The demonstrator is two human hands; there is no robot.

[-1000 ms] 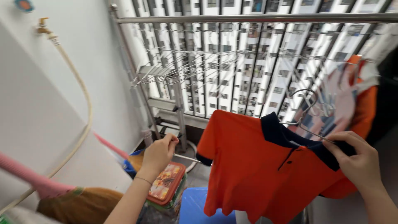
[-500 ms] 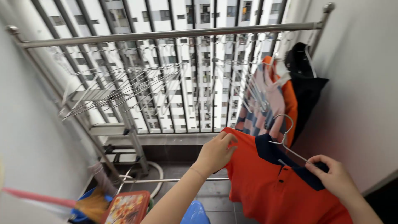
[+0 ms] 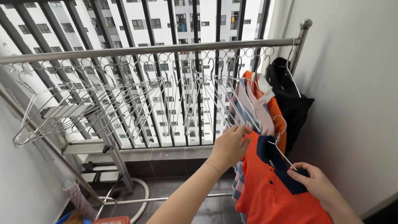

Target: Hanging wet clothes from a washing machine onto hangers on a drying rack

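My right hand (image 3: 317,184) pinches the orange shirt's (image 3: 273,195) dark collar (image 3: 290,182); my left hand (image 3: 229,146), fingers loosely curled, touches its shoulder near the rail's (image 3: 145,49) right end.

A steel drying rail (image 3: 145,49) carries many empty wire hangers (image 3: 124,95) and, at its right end (near the wall), a black garment (image 3: 292,99) and a striped one (image 3: 253,103).

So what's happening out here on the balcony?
A person is handling an orange polo shirt with a navy collar on a wire hanger. The right hand pinches the collar by the hanger, while the left hand reaches to the clothes already hanging on the steel drying rail, a striped garment and a black one. Empty wire hangers fill the rail's left side.
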